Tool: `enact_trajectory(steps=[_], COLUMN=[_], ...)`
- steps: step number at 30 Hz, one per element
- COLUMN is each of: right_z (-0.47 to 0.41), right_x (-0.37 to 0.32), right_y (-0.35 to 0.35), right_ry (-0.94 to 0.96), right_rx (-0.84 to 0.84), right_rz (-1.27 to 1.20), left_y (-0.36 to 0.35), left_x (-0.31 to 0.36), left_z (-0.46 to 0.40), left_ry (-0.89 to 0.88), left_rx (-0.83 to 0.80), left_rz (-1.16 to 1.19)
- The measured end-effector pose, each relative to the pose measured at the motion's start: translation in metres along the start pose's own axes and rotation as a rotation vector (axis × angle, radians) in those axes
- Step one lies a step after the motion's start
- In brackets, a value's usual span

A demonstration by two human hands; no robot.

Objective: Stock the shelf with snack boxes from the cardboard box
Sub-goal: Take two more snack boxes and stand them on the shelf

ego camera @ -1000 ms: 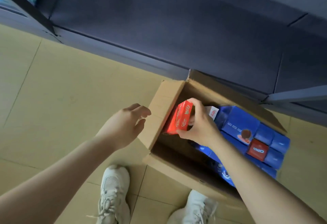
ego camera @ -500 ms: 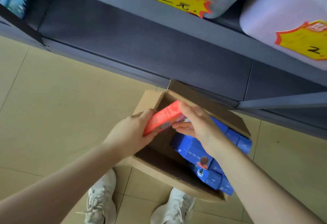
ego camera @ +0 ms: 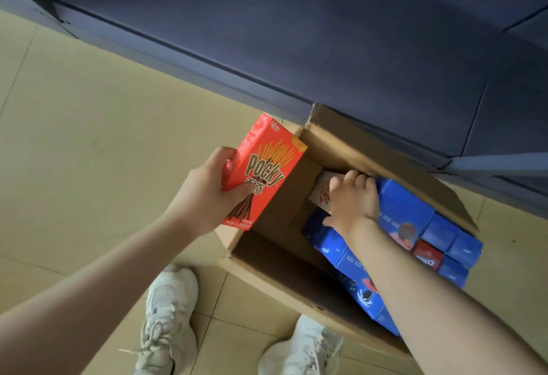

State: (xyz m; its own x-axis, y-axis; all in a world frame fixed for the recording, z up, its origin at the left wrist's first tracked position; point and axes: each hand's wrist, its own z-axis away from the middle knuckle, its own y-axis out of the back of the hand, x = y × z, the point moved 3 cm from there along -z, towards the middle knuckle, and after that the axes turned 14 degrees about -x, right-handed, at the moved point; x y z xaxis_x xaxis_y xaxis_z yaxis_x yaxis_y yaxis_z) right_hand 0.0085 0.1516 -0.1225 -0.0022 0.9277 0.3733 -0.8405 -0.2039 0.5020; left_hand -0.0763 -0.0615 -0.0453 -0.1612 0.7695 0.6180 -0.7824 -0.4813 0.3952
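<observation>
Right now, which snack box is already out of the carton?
The red Pocky box, held by the left hand above the floor beside the carton. The blue boxes all sit inside it.

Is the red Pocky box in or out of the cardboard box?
Out. The left hand holds the red Pocky box above the cardboard box rim, over the floor.
</observation>
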Motion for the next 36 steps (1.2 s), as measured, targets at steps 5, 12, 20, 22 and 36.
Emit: enact_trajectory(steps=[5,12,20,22,36], right_z=[0.001,0.093,0.261,0.304,0.552], right_x=[0.008,0.082,0.188,0.204,0.353], right_y=[0.007,0.083,0.208,0.237,0.329], right_ry=[0.039,0.618,0.800,0.778,0.737], right_rx=[0.043,0.072,0.170,0.271,0.679], right_rz=[-0.206,-1.026,-0.996,-0.979,-1.732], left_y=[0.009,0.049,0.112,0.127,0.169], left_x=[-0.006,0.032,0.141,0.176,0.426], left_z=[0.002,0.046,0.146,0.173,0.384], left_ry=[0.054,0.077,0.008,-0.042,-0.515], left_rx=[-0.005,0.011,0.005,-0.012,-0.055], left_rz=[0.041,0.038,0.045,0.023,0.192])
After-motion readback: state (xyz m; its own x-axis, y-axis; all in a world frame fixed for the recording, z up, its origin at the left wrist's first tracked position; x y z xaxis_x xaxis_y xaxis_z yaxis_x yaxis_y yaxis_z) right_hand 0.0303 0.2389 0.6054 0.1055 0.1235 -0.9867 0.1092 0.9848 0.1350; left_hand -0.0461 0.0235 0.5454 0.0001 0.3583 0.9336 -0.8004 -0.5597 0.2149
